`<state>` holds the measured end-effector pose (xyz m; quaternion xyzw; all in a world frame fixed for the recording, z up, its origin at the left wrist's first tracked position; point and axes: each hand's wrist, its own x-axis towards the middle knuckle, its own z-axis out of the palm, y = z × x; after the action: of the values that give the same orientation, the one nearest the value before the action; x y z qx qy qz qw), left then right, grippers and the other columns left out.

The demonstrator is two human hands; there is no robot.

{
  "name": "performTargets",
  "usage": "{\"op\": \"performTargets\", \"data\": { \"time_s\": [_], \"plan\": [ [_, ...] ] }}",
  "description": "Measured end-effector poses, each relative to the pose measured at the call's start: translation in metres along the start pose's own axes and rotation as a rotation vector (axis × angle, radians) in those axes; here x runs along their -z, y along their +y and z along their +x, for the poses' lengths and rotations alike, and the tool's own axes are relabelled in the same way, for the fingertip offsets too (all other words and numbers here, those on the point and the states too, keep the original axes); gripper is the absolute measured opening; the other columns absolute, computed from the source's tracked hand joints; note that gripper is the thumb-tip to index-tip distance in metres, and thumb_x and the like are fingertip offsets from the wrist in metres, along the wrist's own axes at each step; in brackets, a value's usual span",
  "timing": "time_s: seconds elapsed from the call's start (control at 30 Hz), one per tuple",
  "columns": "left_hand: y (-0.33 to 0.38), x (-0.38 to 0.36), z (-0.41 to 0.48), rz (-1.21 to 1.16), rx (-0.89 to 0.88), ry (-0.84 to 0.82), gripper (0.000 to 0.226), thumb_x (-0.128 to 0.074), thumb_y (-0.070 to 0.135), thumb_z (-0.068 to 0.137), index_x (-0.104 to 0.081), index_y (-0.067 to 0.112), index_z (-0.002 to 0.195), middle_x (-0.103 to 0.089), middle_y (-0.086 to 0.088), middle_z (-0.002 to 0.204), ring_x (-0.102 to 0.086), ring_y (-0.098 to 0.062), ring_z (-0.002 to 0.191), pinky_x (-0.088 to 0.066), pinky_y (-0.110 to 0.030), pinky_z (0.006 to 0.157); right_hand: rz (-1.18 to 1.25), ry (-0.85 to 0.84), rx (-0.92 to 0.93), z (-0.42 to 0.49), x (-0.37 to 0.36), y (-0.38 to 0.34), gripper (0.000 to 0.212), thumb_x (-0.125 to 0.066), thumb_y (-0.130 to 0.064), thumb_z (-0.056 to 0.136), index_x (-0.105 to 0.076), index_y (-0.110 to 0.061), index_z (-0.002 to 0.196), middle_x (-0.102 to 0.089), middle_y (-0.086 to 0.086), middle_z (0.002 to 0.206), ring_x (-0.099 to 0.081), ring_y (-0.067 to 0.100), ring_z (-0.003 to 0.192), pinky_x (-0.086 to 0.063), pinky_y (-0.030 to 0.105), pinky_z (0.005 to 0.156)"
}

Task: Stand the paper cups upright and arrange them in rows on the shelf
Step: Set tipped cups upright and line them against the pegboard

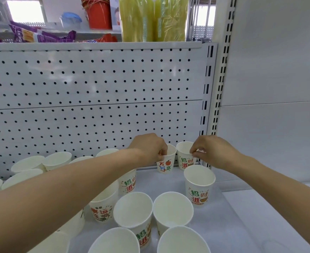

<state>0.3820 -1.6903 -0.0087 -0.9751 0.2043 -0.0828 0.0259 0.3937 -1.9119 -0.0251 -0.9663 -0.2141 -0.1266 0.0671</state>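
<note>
left fingers [161, 156] pinch cup [166, 166] rim, right fingers [196, 153] pinch next cup [184, 148]

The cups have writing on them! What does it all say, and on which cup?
"万" and "如意": back left cup, pinched by the left hand.
"招财" over "进": back right cup, pinched by the right hand.
"招财" over "进": front right cup.
"招" over "进": middle cup and near cup, partly hidden.
"运": low left cup; the rest unclear.
Purple packets: too blurred to read.
</note>
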Motion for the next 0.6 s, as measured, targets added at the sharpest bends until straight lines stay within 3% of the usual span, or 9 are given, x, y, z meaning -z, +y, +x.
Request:
{"op": "performTargets", "data": {
  "time_s": [0.3, 0.5, 0.6],
  "plan": [
    [0.0059, 0.0023, 0.0018, -0.018, -0.032, 0.007, 0.019, -0.06, 0.029, 0.092, -0.069, 0.024, 0.108, -0.056, 0.003, 0.097, -0.049, -0.014, 0.083, -0.041, -0.028, 0.068, -0.016, -0.048, -0.014, -0.0016, 0.0078, 0.0014, 0.019, -0.057, -0.024, 0.094, -0.071, -0.023, 0.107, -0.063, -0.004, 0.114, -0.058, 0.015, 0.097, -0.051, 0.033, 0.083],
    [0.0065, 0.0007, 0.004, 0.006, -0.039, 0.001, 0.023, -0.061, 0.033, 0.091, -0.067, 0.026, 0.112, -0.063, 0.002, 0.11, -0.054, -0.014, 0.089, -0.041, -0.027, 0.068, -0.008, -0.084, -0.04, -0.0009, 0.0079, 0.0014, 0.021, -0.056, -0.024, 0.094, -0.068, -0.026, 0.111, -0.06, -0.005, 0.121, -0.059, 0.014, 0.097, -0.051, 0.032, 0.083],
    [0.0004, 0.0095, -0.0026, -0.042, -0.047, -0.01, 0.035, -0.064, 0.041, 0.088, -0.06, 0.033, 0.121, -0.058, 0.011, 0.114, -0.05, -0.009, 0.094, -0.043, -0.028, 0.076, -0.002, -0.063, -0.041, -0.0054, 0.0096, 0.0022, 0.024, -0.059, -0.03, 0.092, -0.063, -0.031, 0.116, -0.055, -0.01, 0.126, -0.059, 0.011, 0.096, -0.051, 0.032, 0.082]
  ]
}}
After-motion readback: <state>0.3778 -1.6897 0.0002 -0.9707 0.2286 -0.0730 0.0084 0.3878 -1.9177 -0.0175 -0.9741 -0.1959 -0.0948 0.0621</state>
